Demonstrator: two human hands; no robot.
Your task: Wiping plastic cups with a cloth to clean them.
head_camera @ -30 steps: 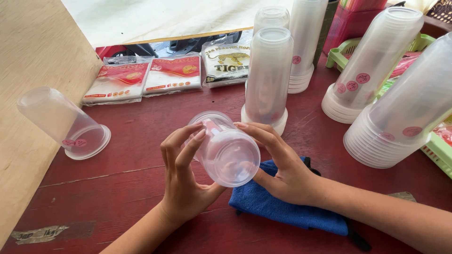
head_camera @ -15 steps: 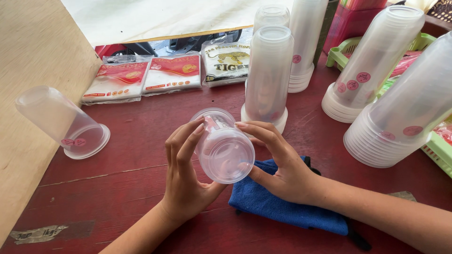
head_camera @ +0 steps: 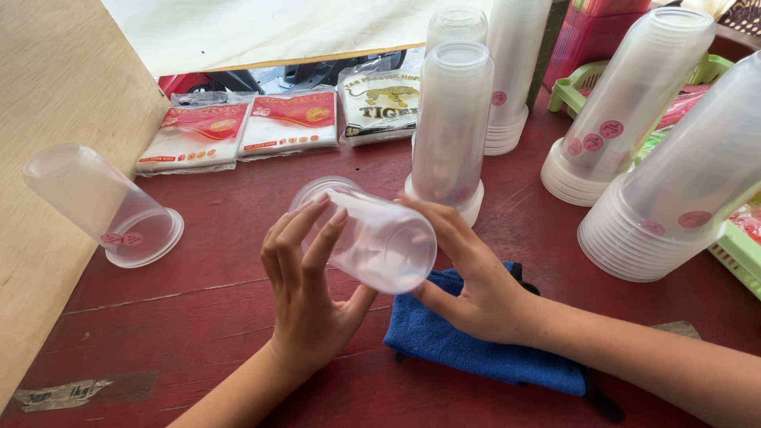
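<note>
**A:** Head cam only, so one view. Both hands are sitting around a clear plastic cup [head_camera: 372, 238] that's lying on its side, held up off the red tabletop [head_camera: 198, 309]. Left hand [head_camera: 305, 297] is cradling it from below with fingers [head_camera: 305, 230] stretching up over the side, right hand [head_camera: 476, 289] is wrapping around the other side.

**B:** So both are actually gripping it?

**A:** Yep, both are curling around that cup, neither one is spread wide. A blue cloth [head_camera: 476, 353] is lying under the right wrist, just beside the cup.

**B:** And around it?

**A:** Tall cup stacks [head_camera: 452, 127] are standing right behind the hands, more are leaning at the right, and a lone cup [head_camera: 99, 202] is tilting against the wooden board [head_camera: 55, 119] on the left. Flat packets [head_camera: 289, 123] are resting at the back.
</note>
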